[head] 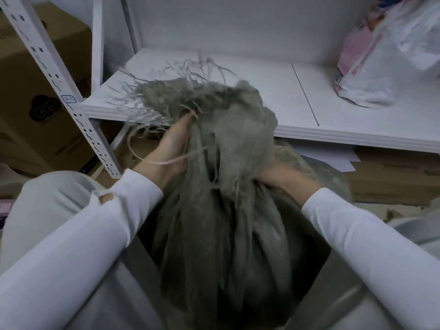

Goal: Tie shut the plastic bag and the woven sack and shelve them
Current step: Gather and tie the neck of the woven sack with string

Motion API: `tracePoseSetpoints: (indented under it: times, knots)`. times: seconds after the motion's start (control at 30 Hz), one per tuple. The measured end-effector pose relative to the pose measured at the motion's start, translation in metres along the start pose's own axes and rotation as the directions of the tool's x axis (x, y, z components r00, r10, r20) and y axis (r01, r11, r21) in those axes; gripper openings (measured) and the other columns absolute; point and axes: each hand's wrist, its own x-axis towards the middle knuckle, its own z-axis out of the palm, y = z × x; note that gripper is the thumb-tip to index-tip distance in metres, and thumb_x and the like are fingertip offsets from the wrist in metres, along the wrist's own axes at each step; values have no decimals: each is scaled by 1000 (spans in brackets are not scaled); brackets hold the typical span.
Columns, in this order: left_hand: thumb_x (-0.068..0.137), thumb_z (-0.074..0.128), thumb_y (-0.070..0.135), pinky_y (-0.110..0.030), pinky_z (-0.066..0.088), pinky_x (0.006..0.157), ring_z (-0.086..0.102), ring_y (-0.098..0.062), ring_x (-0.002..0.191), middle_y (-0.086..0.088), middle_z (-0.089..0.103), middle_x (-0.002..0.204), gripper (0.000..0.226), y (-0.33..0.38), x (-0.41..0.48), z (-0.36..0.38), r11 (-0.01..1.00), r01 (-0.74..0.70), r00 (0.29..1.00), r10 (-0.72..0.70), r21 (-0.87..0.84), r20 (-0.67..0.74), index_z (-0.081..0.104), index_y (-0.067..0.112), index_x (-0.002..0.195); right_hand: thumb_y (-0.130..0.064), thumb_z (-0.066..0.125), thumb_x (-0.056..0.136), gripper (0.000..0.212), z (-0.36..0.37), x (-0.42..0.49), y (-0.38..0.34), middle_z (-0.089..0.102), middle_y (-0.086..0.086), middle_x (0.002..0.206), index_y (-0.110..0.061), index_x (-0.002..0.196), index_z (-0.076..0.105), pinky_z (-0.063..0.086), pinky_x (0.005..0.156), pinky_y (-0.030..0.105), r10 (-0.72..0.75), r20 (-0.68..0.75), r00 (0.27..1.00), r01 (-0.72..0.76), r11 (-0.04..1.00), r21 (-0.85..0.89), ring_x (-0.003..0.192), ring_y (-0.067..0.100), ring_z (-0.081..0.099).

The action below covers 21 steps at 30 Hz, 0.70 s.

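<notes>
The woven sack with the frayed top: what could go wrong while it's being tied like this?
1. The woven sack is fraying at its mouth into loose strands. The left hand grips right among them, so strands may pull out or tangle in the knot.
2. The right hand grips the bunched neck lower down. If that grip slips, the gather could spring loose.

Left hand [171, 148], right hand [283, 179] round bunched neck of woven sack [226, 234] (plastic bag [385, 67] on shelf [333, 110])
</notes>
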Motion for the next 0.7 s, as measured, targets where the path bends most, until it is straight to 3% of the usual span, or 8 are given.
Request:
tracePoseSetpoints:
  times: [0.1, 0.17, 0.27, 0.4, 0.47, 0.53, 0.63, 0.7]
  knots:
    - [97, 44, 39, -35, 54, 87, 66, -24, 92, -9, 69, 102, 37, -11, -8, 15, 998, 14, 997, -18, 61, 75, 65, 10, 104, 0, 64, 88, 25, 22, 1, 11, 60, 3, 117, -3, 113, 62, 43, 97, 18, -40, -21, 999, 38, 996, -83, 101, 5, 59]
    - [99, 39, 40, -31, 58, 76, 69, -21, 85, -7, 73, 92, 40, -2, -10, 17, 999, -18, 997, 15, 37, 81, 66, 10, 100, -8, 77, 78, 31, 30, 2, 6, 67, -3, 106, -15, 106, 65, 51, 96, 25, -62, -102, 993, 68, 996, 53, 96, 1, 65]
    - [97, 44, 35, -34, 59, 73, 70, -21, 82, -7, 73, 86, 33, 20, -2, 7, 993, -101, 994, 104, -67, 33, 67, 11, 95, -11, 79, 76, 39, 20, 10, -9, 72, 3, 109, -8, 113, 67, 54, 94, 42, -87, -228, 970, 143, 959, 243, 100, 18, 69]
    - [80, 70, 36, -31, 54, 77, 65, -18, 77, -3, 64, 78, 24, 25, 9, -13, 971, -169, 981, 182, 171, -66, 62, 20, 65, 0, 67, 84, 34, -12, 17, -37, 67, 20, 117, 2, 118, 63, 52, 94, 52, -145, -301, 943, 294, 787, 543, 106, 34, 66]
    - [76, 69, 47, -27, 48, 78, 59, -12, 78, -1, 60, 84, 30, 13, 12, -15, 888, -203, 974, 227, 414, -9, 59, 19, 73, -5, 67, 85, 35, -24, 18, -44, 65, 22, 120, 3, 119, 63, 52, 95, 51, -150, -331, 932, 331, 728, 600, 109, 35, 64]
    - [60, 72, 56, -18, 44, 86, 58, -1, 93, 4, 62, 103, 56, -6, 12, -11, 681, -280, 960, 202, 676, 194, 58, 21, 102, -13, 71, 84, 37, -28, 21, -43, 66, 22, 118, 1, 118, 64, 53, 94, 50, -108, -371, 922, 333, 711, 620, 108, 34, 65]
    - [55, 85, 53, -7, 36, 99, 46, 11, 118, 11, 47, 136, 104, -43, 5, 3, 548, -364, 912, 46, 753, 407, 28, 25, 137, -23, 78, 78, 51, -19, 25, -35, 68, 20, 115, 1, 121, 62, 53, 92, 52, -1, -362, 932, 254, 714, 653, 105, 34, 67]
    - [46, 89, 52, -8, 37, 99, 47, 11, 119, 12, 48, 136, 116, -66, 7, 8, 547, -336, 935, 92, 767, 343, 28, 22, 140, -18, 70, 86, 28, -13, 24, -32, 74, 16, 98, -1, 109, 65, 59, 80, 44, 32, -383, 923, 228, 756, 613, 92, 30, 71]
